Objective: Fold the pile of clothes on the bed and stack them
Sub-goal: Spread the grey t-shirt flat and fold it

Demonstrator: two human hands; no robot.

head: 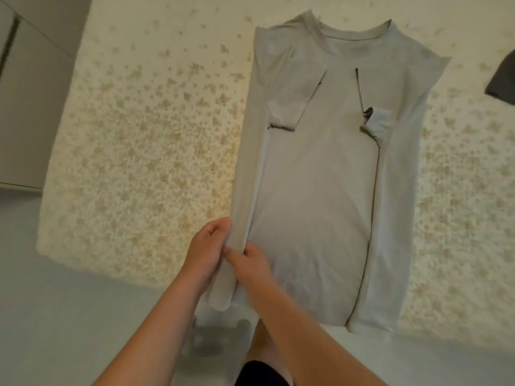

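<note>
A pale grey long-sleeved shirt (320, 176) lies flat on the bed (139, 149), collar toward the far edge, hem hanging just over the near edge, both sides folded inward. The left hand (206, 252) pinches the shirt's folded left edge close to the hem, and the right hand (250, 264) grips the same fold just beside it. A dark garment (501, 79) peeks in at the bed's right edge.

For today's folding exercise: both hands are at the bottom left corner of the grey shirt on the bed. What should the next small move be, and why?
Probably smooth that left fold flat along the shirt's side. The left hand and right hand pinch its bunched lower left edge, which hangs off the bed, while the right side already lies folded in.
</note>
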